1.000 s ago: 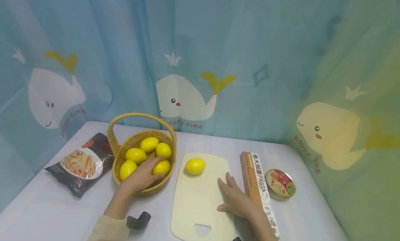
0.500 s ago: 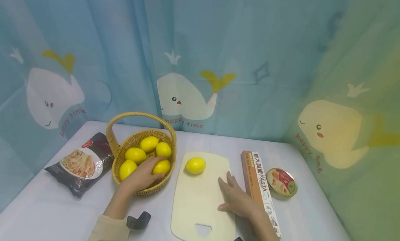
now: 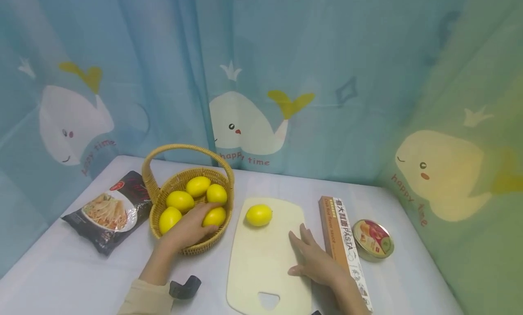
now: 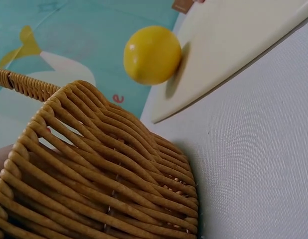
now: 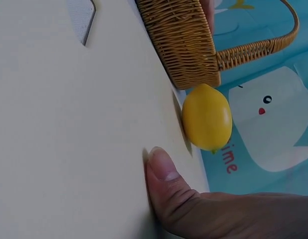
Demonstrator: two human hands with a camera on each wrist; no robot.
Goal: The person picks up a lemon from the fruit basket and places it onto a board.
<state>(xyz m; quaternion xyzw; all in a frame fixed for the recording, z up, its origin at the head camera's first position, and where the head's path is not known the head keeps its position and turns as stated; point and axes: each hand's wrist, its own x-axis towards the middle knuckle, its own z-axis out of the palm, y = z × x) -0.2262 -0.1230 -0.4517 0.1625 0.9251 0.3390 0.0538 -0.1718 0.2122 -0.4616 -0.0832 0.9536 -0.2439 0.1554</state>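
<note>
In the head view, my left hand (image 3: 189, 226) reaches into a wicker basket (image 3: 196, 250) and grips a lemon (image 3: 214, 216) at its right side, fingers above and thumb below. Several other lemons (image 3: 180, 201) lie around it in the basket. A single lemon (image 3: 259, 214) rests on the far left part of a cream cutting board (image 3: 265, 256). My right hand (image 3: 316, 260) lies on the board's right edge with fingers spread. In the right wrist view its thumb (image 5: 166, 179) touches the board. The basket wall (image 4: 104, 169) hides the left fingers in the left wrist view.
Left of the basket lies a dark noodle packet (image 3: 110, 213). A long pasta box (image 3: 345, 247) and a round tin (image 3: 373, 239) lie right of the board. A black curved piece (image 3: 185, 287) sits beside the left wrist. Whale-print curtains (image 3: 249, 124) enclose the table.
The head view has shifted slightly, so everything appears a little further right. Both hands keep their places, the left on the lemon in the basket, the right on the board.
</note>
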